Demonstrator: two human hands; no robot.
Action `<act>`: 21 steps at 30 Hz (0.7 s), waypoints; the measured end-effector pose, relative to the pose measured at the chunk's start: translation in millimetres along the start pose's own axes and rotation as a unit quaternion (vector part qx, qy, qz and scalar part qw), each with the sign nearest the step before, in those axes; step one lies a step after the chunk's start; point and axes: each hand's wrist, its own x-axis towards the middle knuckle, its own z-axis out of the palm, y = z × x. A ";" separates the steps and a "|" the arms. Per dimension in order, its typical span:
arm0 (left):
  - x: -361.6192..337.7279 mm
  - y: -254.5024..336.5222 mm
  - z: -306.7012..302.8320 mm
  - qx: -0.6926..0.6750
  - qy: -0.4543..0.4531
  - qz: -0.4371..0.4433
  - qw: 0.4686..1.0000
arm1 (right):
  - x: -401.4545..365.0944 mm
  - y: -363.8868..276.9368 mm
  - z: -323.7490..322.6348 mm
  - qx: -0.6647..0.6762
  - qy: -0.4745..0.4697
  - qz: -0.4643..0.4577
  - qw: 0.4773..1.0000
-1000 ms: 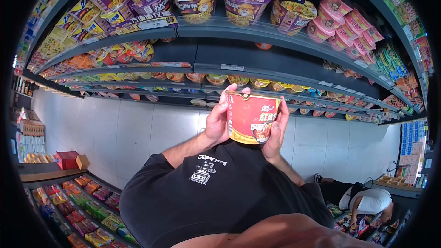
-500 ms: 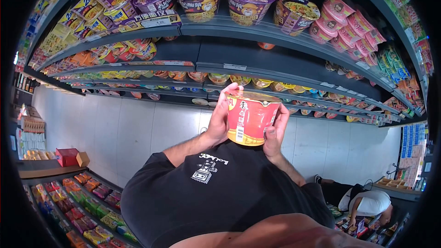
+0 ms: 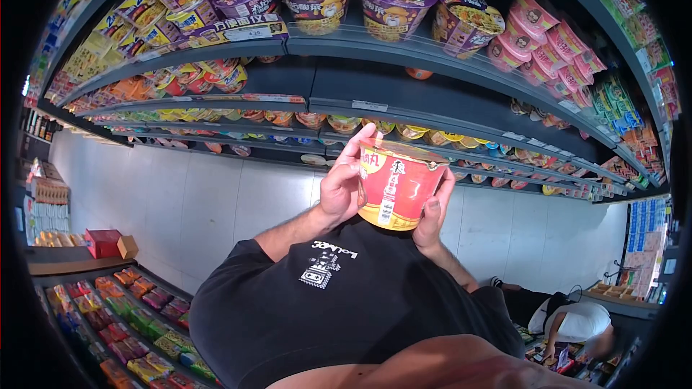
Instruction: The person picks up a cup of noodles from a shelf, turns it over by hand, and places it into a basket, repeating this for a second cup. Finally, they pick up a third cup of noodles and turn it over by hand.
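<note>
A red and yellow instant noodle cup [image 3: 405, 189] is held in front of my chest, tilted, with its barcode strip facing me. My left hand [image 3: 344, 181] grips the cup's left side, its fingers reaching up toward the lid rim. On the right side, my right hand [image 3: 434, 217] holds the cup with the thumb along the wall. The far side of the cup and the fingers behind it are hidden.
Ahead are store shelves [image 3: 447, 112] with purple noodle cups [image 3: 395, 14] and pink cups [image 3: 551, 47]. Packaged goods [image 3: 144, 324] fill a low shelf at lower left. A red box [image 3: 105, 243] stands at left. A person in white [image 3: 580, 320] bends over goods at lower right.
The noodle cup has turned slightly in my hands, its barcode strip shifting right and more of the yellow label showing. Both hands still hold it.
</note>
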 end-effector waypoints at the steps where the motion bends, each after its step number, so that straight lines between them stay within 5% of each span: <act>1: -0.5 0.8 1.4 0.021 -0.003 -0.002 1.000 | -0.8 1.3 -0.7 0.004 0.002 -0.003 1.000; 8: -6.7 -15.3 -26.9 -0.139 -0.115 -0.102 0.978 | -1.9 3.2 -1.9 -0.009 0.015 -0.035 0.999; 19: -7.3 -17.3 -20.0 -0.130 -0.133 -0.112 0.976 | 4.3 0.5 -2.9 -0.034 0.035 -0.102 0.994; 21: -4.9 -6.3 4.0 -0.176 -0.075 -0.164 0.968 | 4.3 1.0 -4.8 -0.032 0.040 -0.106 0.993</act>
